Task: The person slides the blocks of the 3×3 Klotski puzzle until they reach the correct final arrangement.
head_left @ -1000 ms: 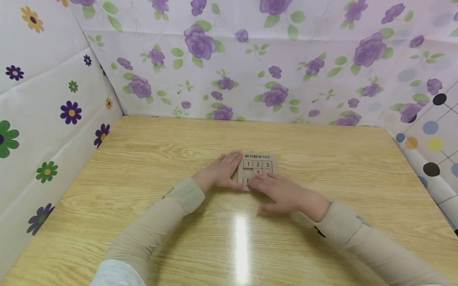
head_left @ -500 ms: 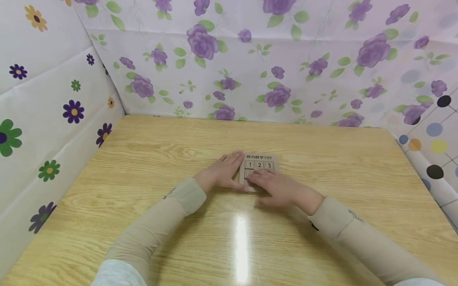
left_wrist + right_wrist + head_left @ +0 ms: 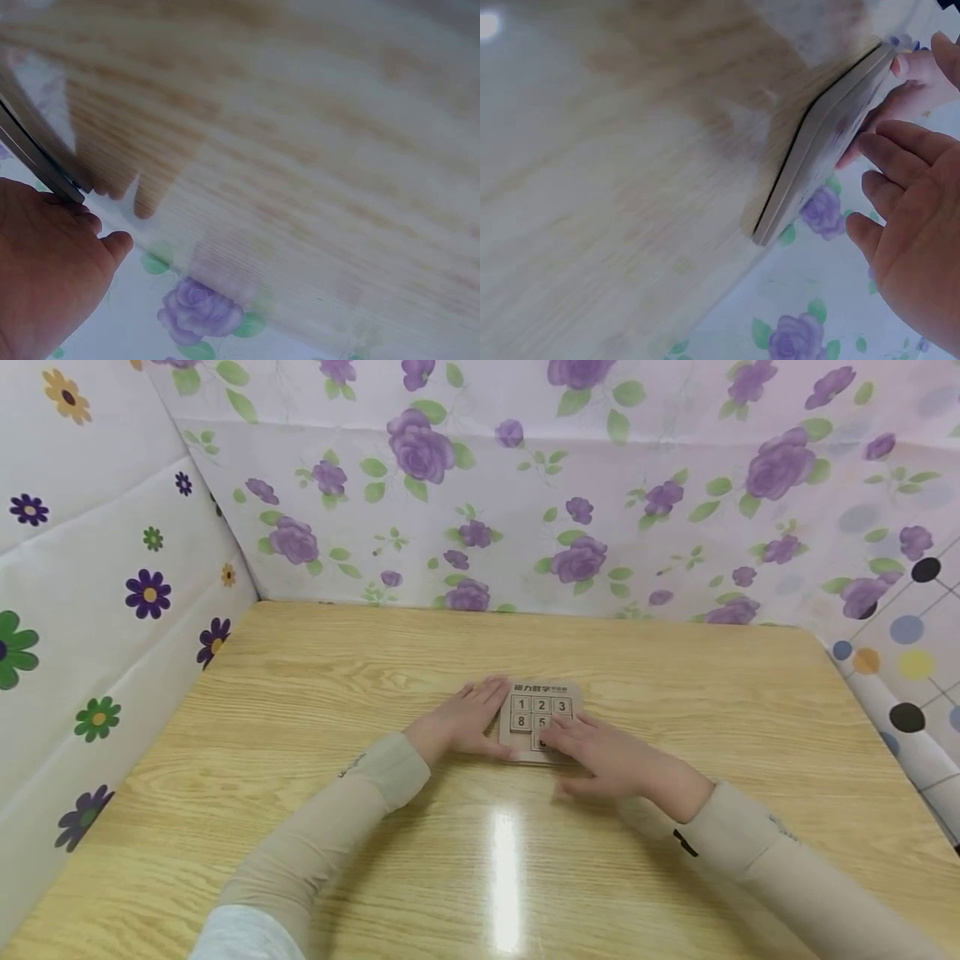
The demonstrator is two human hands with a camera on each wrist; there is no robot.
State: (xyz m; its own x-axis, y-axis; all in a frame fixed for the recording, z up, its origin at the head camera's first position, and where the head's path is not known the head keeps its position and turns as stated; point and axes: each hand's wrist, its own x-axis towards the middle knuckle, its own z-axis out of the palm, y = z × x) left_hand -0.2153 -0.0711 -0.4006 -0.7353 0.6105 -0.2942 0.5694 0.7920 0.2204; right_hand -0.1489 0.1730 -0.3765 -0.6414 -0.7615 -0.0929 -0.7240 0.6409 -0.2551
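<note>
A number sliding puzzle, a flat board with square tiles, lies on the table in the head view. Tiles 1, 2 and 3 fill its top row. The 8 tile sits at the left of the middle row beside the 5 tile; below the 8 is a bare space. My left hand rests along the board's left edge, thumb at the near left corner. Extended fingers of my right hand touch the tiles at the lower right and hide some. The right wrist view shows the board's side near those fingers.
The wood-grain table stretches around the puzzle, with a bright light reflection in front. Flower-printed cloth stands behind the table, and other patterned cloths hang at left and right.
The 8 tile has moved up from the bottom row to the middle row, leaving a space below. My right hand first went up-left over it, then back right. The left hand stays put.
</note>
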